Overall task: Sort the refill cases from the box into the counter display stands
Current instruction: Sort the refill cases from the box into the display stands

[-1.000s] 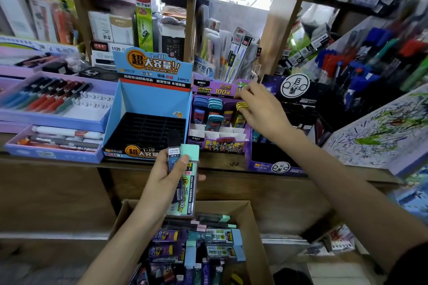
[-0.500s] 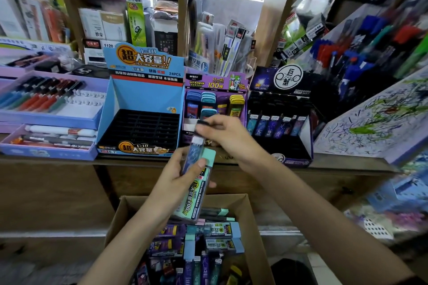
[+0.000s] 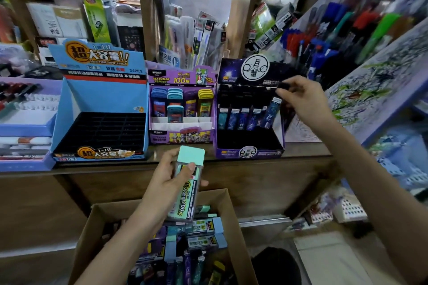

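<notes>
R hand (image 3: 303, 97) lowering dark refill (image 3: 271, 112) into purple stand (image 3: 250, 150), probably touching, L hand (image 3: 166, 183) w/ mint case (image 3: 187, 183)

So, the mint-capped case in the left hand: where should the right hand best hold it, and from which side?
Probably the mint cap end, taken from above. The case stands nearly upright, cap up and uncovered, while the left hand wraps its middle. The right hand is at present shut on a dark blue case.
</notes>
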`<state>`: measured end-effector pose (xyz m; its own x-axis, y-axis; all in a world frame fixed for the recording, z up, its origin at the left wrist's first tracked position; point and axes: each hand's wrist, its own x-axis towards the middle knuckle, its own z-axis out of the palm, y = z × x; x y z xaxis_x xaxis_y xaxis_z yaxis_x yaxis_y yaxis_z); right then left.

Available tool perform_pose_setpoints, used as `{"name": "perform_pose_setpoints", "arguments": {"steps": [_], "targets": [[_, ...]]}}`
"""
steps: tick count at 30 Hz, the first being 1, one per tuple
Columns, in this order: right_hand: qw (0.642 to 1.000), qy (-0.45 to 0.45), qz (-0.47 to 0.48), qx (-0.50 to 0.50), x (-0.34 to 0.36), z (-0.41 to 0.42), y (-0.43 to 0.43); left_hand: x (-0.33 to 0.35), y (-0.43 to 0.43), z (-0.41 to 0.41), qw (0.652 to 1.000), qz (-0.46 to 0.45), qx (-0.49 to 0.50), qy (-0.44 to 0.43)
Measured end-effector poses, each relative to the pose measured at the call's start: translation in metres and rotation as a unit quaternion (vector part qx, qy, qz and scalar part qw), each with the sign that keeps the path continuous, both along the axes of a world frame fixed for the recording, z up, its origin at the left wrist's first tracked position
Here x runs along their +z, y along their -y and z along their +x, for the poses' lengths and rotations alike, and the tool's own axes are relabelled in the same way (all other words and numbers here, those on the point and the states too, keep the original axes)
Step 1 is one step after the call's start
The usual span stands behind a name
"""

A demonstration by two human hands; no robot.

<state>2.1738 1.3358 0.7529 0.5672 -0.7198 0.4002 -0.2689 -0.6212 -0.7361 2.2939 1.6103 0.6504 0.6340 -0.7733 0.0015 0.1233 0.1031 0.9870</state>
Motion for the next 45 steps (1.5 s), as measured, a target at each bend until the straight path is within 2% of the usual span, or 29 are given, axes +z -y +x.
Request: {"name": "perform_pose_setpoints", "arguments": {"steps": [4,8,13,18,20,24,29,31,32,34,37,39,45], "targets": [[0.997,-0.051,-0.059,-0.001,-0.012,0.001,0.014,-0.001,0.006,-0.005,1.000,0.005,0.006,-0.002],[0.993,-0.086,-0.064,0.053,-0.017,0.003,0.012,-0.002,0.007,-0.005,1.000,0.004,0.022,0.000],[0.994,-0.059,-0.003,0.096,-0.021,0.005,0.012,-0.003,0.007,-0.005,1.000,0.001,0.031,0.003],[0.998,-0.019,0.032,0.043,-0.037,0.009,0.012,-0.004,0.013,-0.010,0.999,0.001,0.031,0.013],[0.999,-0.026,-0.011,0.018,-0.042,0.009,0.009,-0.005,0.016,-0.011,0.999,0.000,0.032,0.012],[0.985,-0.056,-0.163,-0.011,-0.048,0.007,0.004,-0.003,0.018,-0.013,0.999,-0.003,0.030,0.014],[0.970,-0.077,-0.229,-0.040,-0.039,0.007,-0.011,0.000,0.016,-0.015,0.999,-0.018,0.023,0.013],[0.969,-0.054,-0.238,-0.024,-0.035,0.009,-0.030,0.003,0.015,-0.013,0.999,-0.030,0.021,0.008],[0.975,-0.036,-0.221,0.002,-0.034,0.011,-0.043,0.004,0.014,-0.012,0.999,-0.035,0.019,0.007],[0.988,-0.026,-0.119,0.095,-0.030,0.019,-0.074,0.006,0.013,-0.010,0.999,-0.040,0.015,0.014],[0.963,-0.083,0.047,0.251,-0.030,0.035,-0.119,0.010,0.009,-0.006,0.998,-0.046,0.015,0.043],[0.950,-0.103,0.072,0.285,-0.034,0.047,-0.136,0.014,0.004,-0.001,0.996,-0.056,0.020,0.063],[0.945,-0.122,0.095,0.289,-0.031,0.087,-0.162,0.020,-0.027,0.034,0.988,-0.050,0.063,0.131]]}}
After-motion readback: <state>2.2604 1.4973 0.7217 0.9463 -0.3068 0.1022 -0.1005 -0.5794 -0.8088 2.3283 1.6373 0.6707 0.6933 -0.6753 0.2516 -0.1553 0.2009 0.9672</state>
